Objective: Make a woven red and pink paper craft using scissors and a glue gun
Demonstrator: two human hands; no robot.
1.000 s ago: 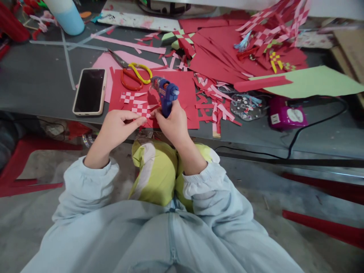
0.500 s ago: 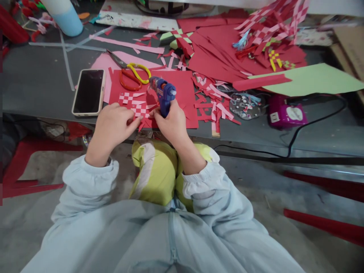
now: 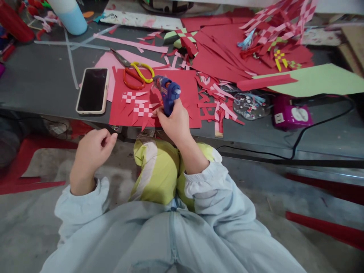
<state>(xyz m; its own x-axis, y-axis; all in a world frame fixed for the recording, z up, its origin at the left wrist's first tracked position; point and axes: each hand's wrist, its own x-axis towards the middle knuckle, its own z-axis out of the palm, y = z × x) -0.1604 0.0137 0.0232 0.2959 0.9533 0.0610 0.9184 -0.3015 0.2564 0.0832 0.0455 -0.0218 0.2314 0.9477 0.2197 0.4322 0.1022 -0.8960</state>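
Note:
My right hand [image 3: 175,122] is wrapped round a blue glue gun [image 3: 168,92] above a red paper sheet [image 3: 184,87]. On that sheet lie two woven red-and-white checkered paper pieces, one [image 3: 142,110] beside my right fingertips and a smaller one [image 3: 131,97] above it. Off the table's front edge, my left hand [image 3: 92,153] hangs with fingers curled; whether anything tiny is between them is hidden. Scissors [image 3: 136,74] with one red and one yellow handle rest at the sheet's top edge.
A phone [image 3: 93,91] lies left of the sheet. Paper scraps [image 3: 216,93], a dish of beads [image 3: 251,107] and a purple box [image 3: 292,113] with a black cable are to the right. A bottle [image 3: 69,17] stands at back left.
My left hand has drawn back from the checkered piece, down and left past the table edge. My right hand still holds the glue gun in about the same place.

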